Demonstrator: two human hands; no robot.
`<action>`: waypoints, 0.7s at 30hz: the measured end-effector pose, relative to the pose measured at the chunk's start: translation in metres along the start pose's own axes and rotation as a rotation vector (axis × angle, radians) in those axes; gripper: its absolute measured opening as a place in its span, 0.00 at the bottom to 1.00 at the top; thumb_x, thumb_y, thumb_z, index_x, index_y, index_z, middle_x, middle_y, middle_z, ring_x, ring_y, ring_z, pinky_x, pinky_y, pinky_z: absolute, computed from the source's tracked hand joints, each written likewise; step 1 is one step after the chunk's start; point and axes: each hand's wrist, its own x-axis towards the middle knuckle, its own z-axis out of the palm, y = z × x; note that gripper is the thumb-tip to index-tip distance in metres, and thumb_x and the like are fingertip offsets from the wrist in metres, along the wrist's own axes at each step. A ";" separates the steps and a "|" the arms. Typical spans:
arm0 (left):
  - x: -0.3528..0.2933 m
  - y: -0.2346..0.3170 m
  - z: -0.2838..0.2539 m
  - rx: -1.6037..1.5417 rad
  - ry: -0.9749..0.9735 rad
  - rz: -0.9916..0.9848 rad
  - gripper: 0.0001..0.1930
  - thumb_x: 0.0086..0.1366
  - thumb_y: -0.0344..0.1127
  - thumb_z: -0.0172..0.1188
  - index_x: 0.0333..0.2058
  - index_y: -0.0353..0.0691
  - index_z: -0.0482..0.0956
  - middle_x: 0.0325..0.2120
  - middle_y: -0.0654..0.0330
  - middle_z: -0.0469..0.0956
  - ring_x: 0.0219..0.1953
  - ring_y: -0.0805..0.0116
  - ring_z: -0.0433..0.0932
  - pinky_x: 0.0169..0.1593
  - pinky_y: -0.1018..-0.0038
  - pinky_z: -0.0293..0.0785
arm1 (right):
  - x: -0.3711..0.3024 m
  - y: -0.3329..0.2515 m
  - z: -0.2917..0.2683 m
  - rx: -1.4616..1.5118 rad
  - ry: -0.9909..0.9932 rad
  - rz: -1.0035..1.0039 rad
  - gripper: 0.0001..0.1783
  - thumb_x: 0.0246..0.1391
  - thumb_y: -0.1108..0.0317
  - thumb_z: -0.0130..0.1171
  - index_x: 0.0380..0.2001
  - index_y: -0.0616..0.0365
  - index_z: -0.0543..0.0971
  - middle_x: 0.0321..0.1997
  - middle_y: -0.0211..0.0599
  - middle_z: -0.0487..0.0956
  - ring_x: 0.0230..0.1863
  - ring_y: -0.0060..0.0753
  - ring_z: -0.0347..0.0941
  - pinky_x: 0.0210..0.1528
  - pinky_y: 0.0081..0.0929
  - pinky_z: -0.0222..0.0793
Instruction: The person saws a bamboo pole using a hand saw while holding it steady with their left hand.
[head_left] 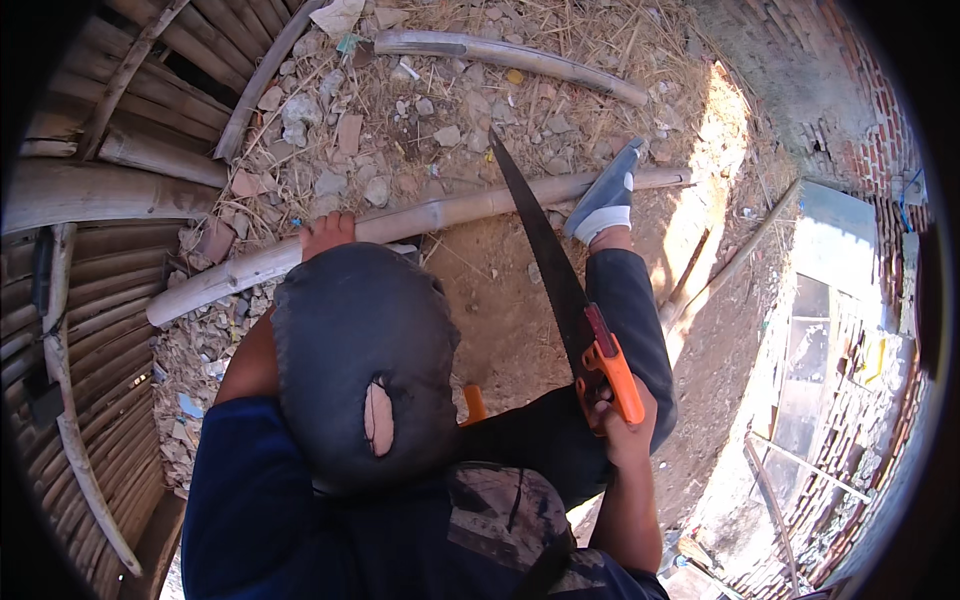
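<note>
A long pale bamboo pole (440,212) lies slantwise across the ground ahead of me. My left hand (328,233) grips it near its left end, partly hidden behind a large dark rounded shape (365,330) with a torn opening, which looks like my bent knee. In my right hand (625,425) is a handsaw (545,255) with a dark blade and orange handle, held by that handle. The blade points up and left, crossing over the pole in this view; I cannot tell whether it touches. My right foot, in a blue-grey shoe (605,190), is against the pole's right part.
Another bamboo length (520,62) lies farther off among rubble and dry straw. A slatted bamboo wall (110,350) stands on the left, a brick wall (890,130) on the right. A small orange object (473,405) shows beside my knee. Thin poles (735,260) lean at the right.
</note>
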 end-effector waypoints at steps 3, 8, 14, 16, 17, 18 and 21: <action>0.003 0.005 0.000 0.017 -0.059 -0.030 0.40 0.55 0.58 0.72 0.63 0.51 0.70 0.59 0.60 0.74 0.65 0.57 0.71 0.66 0.45 0.61 | 0.011 0.010 -0.014 -0.124 -0.053 -0.007 0.07 0.49 0.75 0.61 0.33 0.62 0.76 0.26 0.31 0.77 0.24 0.22 0.74 0.30 0.21 0.70; 0.002 0.006 -0.016 -0.046 -0.099 -0.029 0.44 0.52 0.57 0.78 0.64 0.52 0.69 0.60 0.60 0.73 0.66 0.54 0.71 0.68 0.43 0.60 | 0.029 0.020 -0.028 -0.310 -0.083 -0.103 0.07 0.46 0.76 0.60 0.31 0.63 0.77 0.27 0.34 0.78 0.26 0.27 0.75 0.33 0.24 0.71; 0.002 0.009 -0.026 -0.050 -0.110 0.004 0.42 0.53 0.55 0.76 0.64 0.50 0.69 0.59 0.58 0.73 0.65 0.53 0.70 0.68 0.41 0.59 | 0.042 0.036 -0.044 -0.220 -0.074 0.034 0.07 0.44 0.77 0.60 0.31 0.63 0.77 0.28 0.36 0.78 0.28 0.28 0.76 0.36 0.25 0.72; 0.000 0.010 -0.030 -0.033 -0.097 0.044 0.39 0.56 0.55 0.71 0.63 0.46 0.69 0.58 0.56 0.73 0.64 0.53 0.71 0.65 0.42 0.61 | 0.045 0.039 -0.049 -0.202 -0.101 0.016 0.08 0.44 0.77 0.60 0.32 0.63 0.77 0.28 0.36 0.79 0.28 0.29 0.76 0.36 0.25 0.72; 0.000 0.011 -0.034 -0.043 -0.089 0.048 0.38 0.56 0.53 0.71 0.63 0.47 0.70 0.59 0.57 0.73 0.64 0.53 0.71 0.65 0.42 0.61 | 0.046 0.040 -0.052 -0.194 -0.113 0.007 0.09 0.44 0.77 0.60 0.32 0.63 0.78 0.28 0.36 0.79 0.28 0.29 0.76 0.36 0.25 0.72; 0.000 0.013 -0.039 -0.053 -0.082 0.052 0.37 0.57 0.52 0.70 0.63 0.48 0.71 0.59 0.58 0.73 0.64 0.54 0.71 0.65 0.43 0.61 | 0.047 0.041 -0.054 -0.192 -0.107 0.032 0.09 0.43 0.77 0.60 0.32 0.64 0.78 0.28 0.36 0.79 0.28 0.29 0.77 0.36 0.26 0.72; 0.002 0.013 -0.035 -0.058 -0.056 0.044 0.32 0.58 0.47 0.69 0.61 0.51 0.73 0.58 0.60 0.75 0.64 0.55 0.71 0.66 0.43 0.62 | 0.047 0.044 -0.062 -0.204 -0.096 0.073 0.11 0.42 0.77 0.60 0.33 0.64 0.78 0.28 0.37 0.79 0.28 0.31 0.77 0.36 0.26 0.72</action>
